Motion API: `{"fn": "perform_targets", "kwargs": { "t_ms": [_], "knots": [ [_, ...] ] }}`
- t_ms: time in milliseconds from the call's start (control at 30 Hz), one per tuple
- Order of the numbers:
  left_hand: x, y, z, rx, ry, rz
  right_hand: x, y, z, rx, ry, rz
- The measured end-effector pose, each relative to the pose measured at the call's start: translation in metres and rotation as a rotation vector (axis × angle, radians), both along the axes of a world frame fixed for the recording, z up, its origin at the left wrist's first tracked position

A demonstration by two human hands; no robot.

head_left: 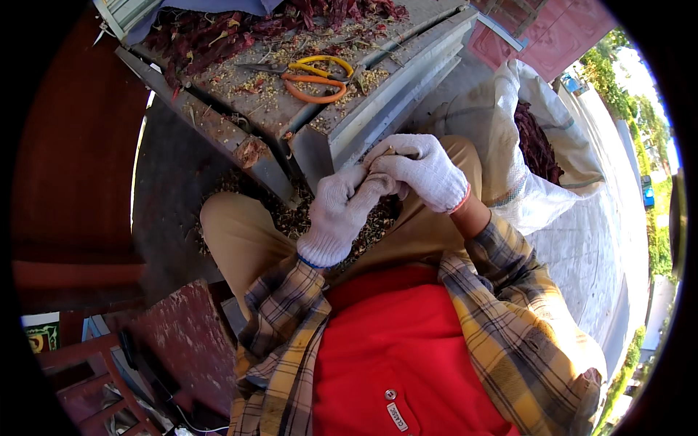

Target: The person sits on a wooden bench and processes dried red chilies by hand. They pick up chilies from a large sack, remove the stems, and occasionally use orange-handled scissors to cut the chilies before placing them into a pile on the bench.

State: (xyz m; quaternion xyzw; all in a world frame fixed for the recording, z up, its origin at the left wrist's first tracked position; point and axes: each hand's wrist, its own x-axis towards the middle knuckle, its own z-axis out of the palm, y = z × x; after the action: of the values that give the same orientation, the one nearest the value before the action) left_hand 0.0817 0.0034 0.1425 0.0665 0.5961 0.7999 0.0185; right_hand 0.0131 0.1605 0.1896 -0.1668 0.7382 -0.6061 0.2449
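Both of my hands wear whitish knit work gloves and meet above my lap, fingertips touching. My left hand (337, 212) is closed, its fingers stained greyish. Closed as well, my right hand (427, 173) has its thumb and fingers pressed against the left fingertips. Whatever they pinch is hidden between the gloves. Beyond them, scissors (315, 78) with yellow and orange handles lie on a grey worktop (280, 109). Dark red dried chillies (211, 40) are heaped at its far left, with pale seeds scattered about.
To the right stands an open white woven sack (502, 145) with dried chillies (536, 145) inside. Stems and scraps (378, 225) cover the ground between my knees. A worn reddish wooden board (182, 334) is at lower left. The worktop's metal edge (392, 91) is close to my hands.
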Motion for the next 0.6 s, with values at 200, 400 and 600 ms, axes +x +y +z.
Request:
{"fn": "perform_targets", "kwargs": {
  "t_ms": [200,400,600],
  "knots": [
    [-0.01,0.002,-0.016,-0.51,0.424,0.199,0.012,0.0,-0.011,-0.253,-0.301,-0.156],
    [-0.002,0.012,-0.012,-0.479,0.432,0.219,-0.005,0.015,-0.024,-0.493,-0.743,-0.204],
    [0.0,0.013,-0.013,0.18,0.016,0.028,-0.044,0.048,-0.046,0.469,0.599,-0.048]
  ]
}}
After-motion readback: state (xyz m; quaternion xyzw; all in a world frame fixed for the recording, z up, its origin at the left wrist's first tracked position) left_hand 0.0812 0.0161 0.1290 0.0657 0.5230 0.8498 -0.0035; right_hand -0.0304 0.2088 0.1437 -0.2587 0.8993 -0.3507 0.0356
